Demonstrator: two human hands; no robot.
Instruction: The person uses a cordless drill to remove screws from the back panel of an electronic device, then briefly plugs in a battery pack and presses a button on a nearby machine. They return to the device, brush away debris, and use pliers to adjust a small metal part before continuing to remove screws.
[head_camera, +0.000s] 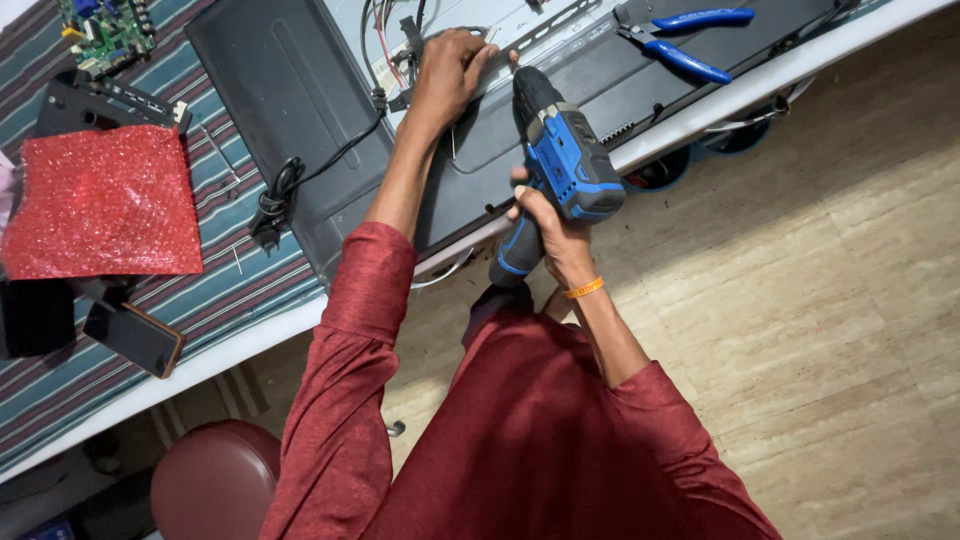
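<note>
My right hand (548, 225) grips the handle of a blue and black cordless drill (562, 160), whose nose points at a metal bracket on the back of a dark flat panel (560, 75) lying on the workbench. My left hand (452, 70) presses down on the panel right beside the drill's tip, fingers curled over a metal strip and some wires. Both arms wear dark red sleeves. A thin orange band circles my right wrist.
Blue-handled pliers (690, 45) lie on the panel at the far right. A detached black cover (290, 110) with a coiled black power cord (275, 205) sits left of it. A red bubble-wrap bag (100, 205), a phone (135, 335), a green circuit board (105, 30) and a maroon stool (215, 480) are at left.
</note>
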